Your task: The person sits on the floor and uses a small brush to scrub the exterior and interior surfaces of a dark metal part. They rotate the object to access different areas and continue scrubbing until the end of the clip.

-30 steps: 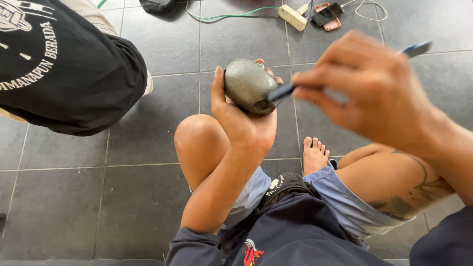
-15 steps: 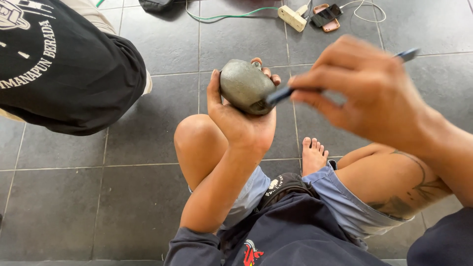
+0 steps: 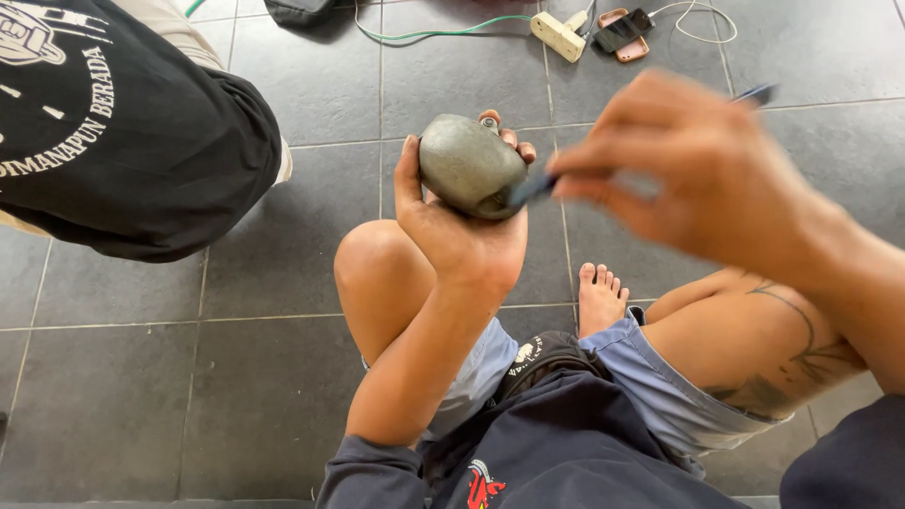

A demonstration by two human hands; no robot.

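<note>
- While the person sits on a grey tiled floor with knees bent and one bare foot showing, the left hand is raised above the left knee, palm up.
- That left hand cups a rounded, grey-green object, smooth like a stone or shell; the thumb presses its left side and the fingers curl round its far side, grasping it firmly.
- Nearer the camera and blurred, the right hand has its fingers pinched round a thin blue tool, whose tip touches the lower right edge of the grey-green object.
- At upper left, another person in a black printed shirt crouches just beside, well apart from both hands.
- Along the top edge, far from the hands, lie a white power strip with a green cable and a phone.
</note>
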